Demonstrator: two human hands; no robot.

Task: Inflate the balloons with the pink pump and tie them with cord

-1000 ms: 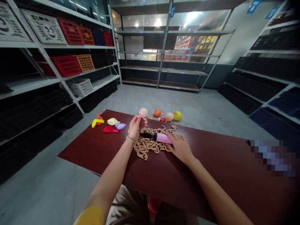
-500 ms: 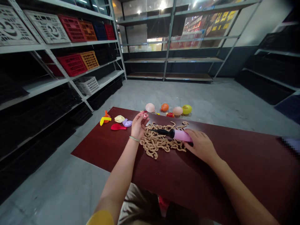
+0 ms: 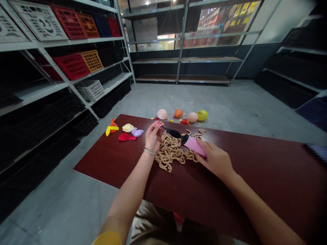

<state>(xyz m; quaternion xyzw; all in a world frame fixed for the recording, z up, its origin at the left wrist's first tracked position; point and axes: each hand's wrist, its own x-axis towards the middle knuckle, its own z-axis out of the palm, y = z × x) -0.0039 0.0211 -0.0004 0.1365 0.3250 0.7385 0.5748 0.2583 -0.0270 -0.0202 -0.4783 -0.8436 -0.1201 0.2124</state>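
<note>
The pink-barrelled hand pump (image 3: 194, 146) with a black tapered nozzle (image 3: 174, 133) is clenched in my right grip (image 3: 213, 158), my fingers wrapped over the wide end of the barrel. It sits tilted just above a tangled heap of tan crinkled strands (image 3: 169, 152), with the nozzle angled up and to the left. My left grip (image 3: 154, 137) is closed in a pinch on a small pink rubbery piece (image 3: 158, 126), too small for me to make out properly, and the nozzle tip is right beside it, though I cannot tell whether they touch. A pale green bracelet (image 3: 149, 151) circles my left wrist. The heap and the pump are over the middle of a dark red wooden counter (image 3: 255, 190). To the left of the heap lie a flat red balloon (image 3: 127, 136), a flat lilac balloon (image 3: 138, 132), a flat cream balloon (image 3: 127, 127) and a crumpled yellow and orange balloon (image 3: 111, 129). Just past the far edge, on the grey concrete floor (image 3: 230, 98), sit a round pink balloon (image 3: 162, 114), an orange balloon (image 3: 178, 113), a peach balloon (image 3: 192, 117) and a yellow-green balloon (image 3: 202, 115). White metal shelving (image 3: 76, 56) holds red and orange plastic crates (image 3: 73, 66) on my left.
</note>
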